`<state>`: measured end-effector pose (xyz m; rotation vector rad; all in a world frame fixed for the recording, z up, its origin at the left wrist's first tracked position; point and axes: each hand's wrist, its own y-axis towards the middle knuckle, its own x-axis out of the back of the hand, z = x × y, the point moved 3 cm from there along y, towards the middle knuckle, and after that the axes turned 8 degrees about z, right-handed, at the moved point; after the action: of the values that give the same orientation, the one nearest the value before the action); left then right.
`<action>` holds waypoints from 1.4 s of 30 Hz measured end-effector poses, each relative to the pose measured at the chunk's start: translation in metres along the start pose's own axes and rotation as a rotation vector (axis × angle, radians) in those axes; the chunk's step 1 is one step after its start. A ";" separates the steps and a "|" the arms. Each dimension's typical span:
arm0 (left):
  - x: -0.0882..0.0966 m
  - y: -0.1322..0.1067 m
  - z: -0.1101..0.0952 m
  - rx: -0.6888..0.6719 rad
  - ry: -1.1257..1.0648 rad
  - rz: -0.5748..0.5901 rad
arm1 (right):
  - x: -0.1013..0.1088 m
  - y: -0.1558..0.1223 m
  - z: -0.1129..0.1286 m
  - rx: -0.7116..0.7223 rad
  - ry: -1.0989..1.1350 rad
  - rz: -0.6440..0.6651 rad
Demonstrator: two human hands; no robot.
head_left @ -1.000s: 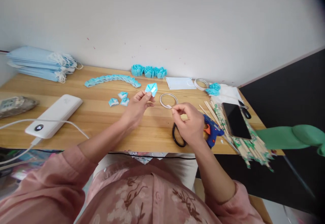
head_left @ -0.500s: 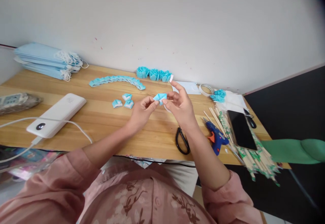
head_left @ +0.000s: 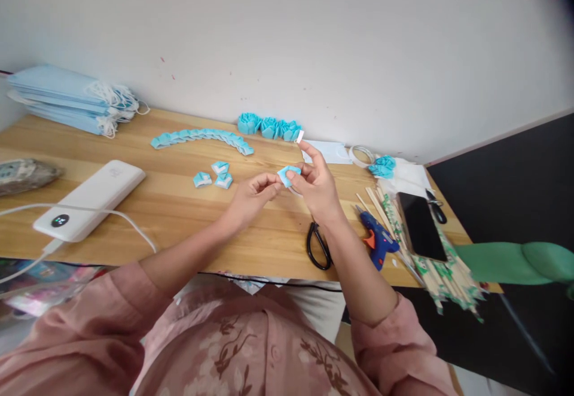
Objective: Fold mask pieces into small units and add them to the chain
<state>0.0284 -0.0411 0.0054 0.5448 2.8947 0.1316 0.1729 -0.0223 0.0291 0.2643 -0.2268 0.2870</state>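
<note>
Over the middle of the table, a small folded blue piece (head_left: 284, 174), which looks like paper or mask fabric, is pinched between the thumb and fingers of my right hand (head_left: 319, 189). My right index finger is raised, with a small white strip (head_left: 300, 137) at its tip. At the piece's left corner, my left hand (head_left: 256, 195) has its thumb and fingers pinched together; they seem to grip that corner. Several similar folded pieces (head_left: 202, 179) lie left of my hands. Behind them curves a chain of folded blue pieces (head_left: 201, 137).
Blue flowers (head_left: 269, 127) stand by the wall. At right are a tape roll (head_left: 361, 156), a glue gun (head_left: 377, 237), wrapped sticks (head_left: 452, 285) and a phone (head_left: 421, 226). Black-handled scissors (head_left: 318, 246) lie near my right forearm. A power bank (head_left: 89, 200) and stacked masks (head_left: 67, 97) are at left.
The folded piece has turned, and my right thumb now lies across its face. My left fingers have shifted to its left corner. The whole view has moved slightly.
</note>
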 end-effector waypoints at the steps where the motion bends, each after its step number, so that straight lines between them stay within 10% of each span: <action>1: -0.001 0.000 0.000 0.005 -0.020 0.003 | 0.001 0.000 0.000 0.000 -0.001 -0.007; 17: 0.000 0.001 0.000 0.017 0.001 -0.067 | -0.005 -0.006 0.000 -0.017 -0.051 -0.010; 25: -0.003 0.002 -0.002 0.062 0.136 0.042 | 0.035 -0.010 0.031 0.004 -0.272 0.206; 31: -0.006 0.002 0.000 0.036 0.337 0.098 | 0.027 -0.008 0.044 -0.037 -0.456 0.426; 42: 0.000 0.005 -0.001 0.007 0.281 0.061 | 0.025 -0.016 0.020 -0.058 -0.359 0.329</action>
<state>0.0298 -0.0368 0.0069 0.6659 3.1515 0.2237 0.1980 -0.0368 0.0505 0.2189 -0.6353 0.5582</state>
